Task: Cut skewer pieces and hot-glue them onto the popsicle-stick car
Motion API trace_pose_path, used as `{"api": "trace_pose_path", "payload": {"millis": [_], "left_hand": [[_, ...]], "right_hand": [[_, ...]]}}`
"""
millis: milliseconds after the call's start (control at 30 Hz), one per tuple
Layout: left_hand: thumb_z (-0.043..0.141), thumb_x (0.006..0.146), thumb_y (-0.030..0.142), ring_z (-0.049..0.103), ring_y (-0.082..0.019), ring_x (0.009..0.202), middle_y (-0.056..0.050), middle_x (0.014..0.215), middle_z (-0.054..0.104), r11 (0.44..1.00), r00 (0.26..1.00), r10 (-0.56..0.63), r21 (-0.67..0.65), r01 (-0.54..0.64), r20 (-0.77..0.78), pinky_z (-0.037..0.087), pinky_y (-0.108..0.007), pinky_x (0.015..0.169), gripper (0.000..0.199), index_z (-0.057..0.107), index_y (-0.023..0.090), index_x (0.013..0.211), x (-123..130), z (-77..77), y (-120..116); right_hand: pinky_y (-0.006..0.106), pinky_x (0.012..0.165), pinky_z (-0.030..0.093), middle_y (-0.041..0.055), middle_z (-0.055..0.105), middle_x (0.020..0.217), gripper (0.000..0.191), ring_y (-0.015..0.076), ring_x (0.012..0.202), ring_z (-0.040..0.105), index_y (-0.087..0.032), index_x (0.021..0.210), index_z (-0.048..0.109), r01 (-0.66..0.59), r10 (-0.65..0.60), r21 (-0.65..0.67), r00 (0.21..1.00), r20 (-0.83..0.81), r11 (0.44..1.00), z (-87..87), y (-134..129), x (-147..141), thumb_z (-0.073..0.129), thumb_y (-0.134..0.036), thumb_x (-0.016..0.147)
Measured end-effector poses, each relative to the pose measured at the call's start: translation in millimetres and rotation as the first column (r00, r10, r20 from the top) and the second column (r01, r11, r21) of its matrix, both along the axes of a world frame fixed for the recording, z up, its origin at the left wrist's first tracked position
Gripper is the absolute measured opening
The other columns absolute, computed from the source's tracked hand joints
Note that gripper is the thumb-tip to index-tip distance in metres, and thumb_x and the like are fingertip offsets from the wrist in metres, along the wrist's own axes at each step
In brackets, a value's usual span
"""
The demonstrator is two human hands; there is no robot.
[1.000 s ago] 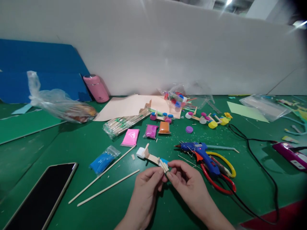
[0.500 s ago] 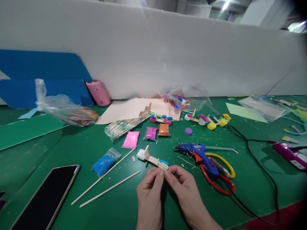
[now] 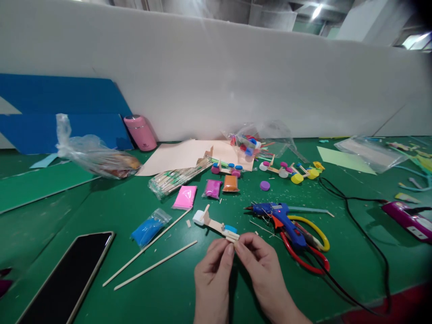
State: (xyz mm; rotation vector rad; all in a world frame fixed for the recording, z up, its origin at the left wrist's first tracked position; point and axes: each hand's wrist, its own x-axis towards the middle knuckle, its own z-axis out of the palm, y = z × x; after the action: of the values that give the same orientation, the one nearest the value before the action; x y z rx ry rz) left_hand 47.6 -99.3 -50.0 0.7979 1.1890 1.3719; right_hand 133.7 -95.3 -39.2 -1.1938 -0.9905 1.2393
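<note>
My left hand (image 3: 215, 270) and my right hand (image 3: 258, 265) meet at the near end of a small wooden toy car (image 3: 214, 224). Fingers and thumbs of both are pinched around short wooden stick pieces (image 3: 232, 236) lying side by side. The car has a flat wooden strip, an upright wooden piece and white caps (image 3: 199, 218) at the far end. A blue cap (image 3: 230, 229) shows just behind the sticks. My fingers hide part of this end, so I cannot tell how the sticks join the strip.
Right of my hands lie a blue glue gun (image 3: 280, 211) and red-and-yellow-handled pliers (image 3: 320, 234), with a black cord (image 3: 367, 247). Two long sticks (image 3: 155, 265), a phone (image 3: 64, 279) and a blue clay packet (image 3: 150, 228) lie left. Finished-looking cap cars (image 3: 283, 171) stand behind.
Both hands have shifted very slightly right and the short sticks have tilted a little. The grip looks the same. The whole view has moved slightly.
</note>
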Motion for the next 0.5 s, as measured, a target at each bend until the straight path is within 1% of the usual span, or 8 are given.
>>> {"api": "trace_pose_path", "payload": {"millis": [67, 167, 200, 267, 333, 367, 433, 500], "left_hand": [[0.060, 0.072, 0.028, 0.054, -0.016, 0.073, -0.004, 0.076, 0.059, 0.994, 0.992, -0.111, -0.005, 0.110, -0.052, 0.043, -0.025, 0.065, 0.014, 0.065, 0.014, 0.071, -8, -3.7, -2], [0.057, 0.074, 0.029, 0.048, -0.012, 0.065, 0.000, 0.068, 0.051, 0.991, 0.963, -0.129, -0.001, 0.133, -0.235, 0.039, -0.021, 0.059, 0.016, 0.059, 0.015, 0.065, -21, -1.7, -2], [0.057, 0.074, 0.028, 0.047, -0.012, 0.063, 0.001, 0.068, 0.050, 0.988, 0.943, -0.137, 0.020, 0.150, -0.303, 0.038, -0.021, 0.057, 0.015, 0.057, 0.016, 0.066, -25, 0.8, -1], [0.056, 0.075, 0.029, 0.046, -0.012, 0.062, 0.000, 0.074, 0.051, 0.973, 0.892, -0.180, 0.058, 0.223, -0.415, 0.038, -0.021, 0.056, 0.011, 0.057, 0.018, 0.079, -32, 6.6, 4], [0.053, 0.077, 0.028, 0.048, -0.013, 0.064, -0.002, 0.083, 0.053, 0.932, 0.817, -0.271, 0.072, 0.354, -0.509, 0.039, -0.023, 0.057, 0.016, 0.056, 0.019, 0.089, -37, 12.2, 9], [0.051, 0.078, 0.028, 0.049, -0.013, 0.067, -0.003, 0.084, 0.053, 0.899, 0.769, -0.326, 0.071, 0.432, -0.551, 0.039, -0.023, 0.060, 0.016, 0.057, 0.019, 0.089, -39, 14.6, 12], [0.048, 0.080, 0.027, 0.050, -0.014, 0.070, -0.003, 0.079, 0.054, 0.846, 0.692, -0.410, 0.036, 0.532, -0.595, 0.039, -0.024, 0.063, 0.015, 0.058, 0.018, 0.083, -41, 18.6, 18], [0.045, 0.081, 0.027, 0.051, -0.015, 0.069, -0.002, 0.073, 0.053, 0.809, 0.636, -0.468, -0.006, 0.588, -0.614, 0.038, -0.024, 0.064, 0.018, 0.058, 0.017, 0.075, -41, 21.5, 22]], "right_hand": [[0.018, 0.048, 0.032, -0.0042, 0.045, 0.057, 0.019, 0.0084, 0.053, 0.037, -0.016, 0.066, 0.052, -0.029, 0.027, 0.024, 0.996, 0.081, 0.999, -1.0, 0, 6, 0.056, -0.033, 0.075], [0.019, 0.045, 0.027, -0.0055, 0.039, 0.055, 0.019, 0.0080, 0.050, 0.032, -0.016, 0.066, 0.051, -0.121, 0.115, 0.017, 0.972, 0.204, 0.993, -1.3, 1, 19, 0.053, -0.031, 0.077], [0.019, 0.045, 0.026, -0.0057, 0.038, 0.055, 0.018, 0.0080, 0.050, 0.031, -0.016, 0.066, 0.051, -0.159, 0.154, 0.003, 0.959, 0.237, 0.987, -0.6, 2, 23, 0.053, -0.031, 0.078], [0.020, 0.045, 0.025, -0.0059, 0.037, 0.055, 0.017, 0.0081, 0.050, 0.030, -0.016, 0.066, 0.051, -0.229, 0.229, -0.032, 0.932, 0.280, 0.973, 2.3, 3, 32, 0.052, -0.029, 0.078], [0.020, 0.046, 0.025, -0.0061, 0.036, 0.055, 0.016, 0.0081, 0.051, 0.030, -0.016, 0.066, 0.050, -0.277, 0.283, -0.064, 0.909, 0.307, 0.959, 5.9, 6, 38, 0.052, -0.027, 0.077], [0.019, 0.046, 0.025, -0.0061, 0.036, 0.055, 0.015, 0.0080, 0.051, 0.030, -0.016, 0.066, 0.050, -0.299, 0.308, -0.079, 0.896, 0.320, 0.951, 7.6, 7, 40, 0.052, -0.025, 0.077], [0.020, 0.046, 0.025, -0.0058, 0.037, 0.056, 0.013, 0.0081, 0.051, 0.031, -0.016, 0.066, 0.051, -0.340, 0.354, -0.101, 0.865, 0.355, 0.935, 9.8, 9, 43, 0.051, -0.023, 0.076], [0.020, 0.046, 0.026, -0.0051, 0.039, 0.057, 0.013, 0.0084, 0.052, 0.032, -0.016, 0.066, 0.051, -0.371, 0.386, -0.117, 0.837, 0.388, 0.921, 10.7, 11, 44, 0.051, -0.022, 0.077]]}}
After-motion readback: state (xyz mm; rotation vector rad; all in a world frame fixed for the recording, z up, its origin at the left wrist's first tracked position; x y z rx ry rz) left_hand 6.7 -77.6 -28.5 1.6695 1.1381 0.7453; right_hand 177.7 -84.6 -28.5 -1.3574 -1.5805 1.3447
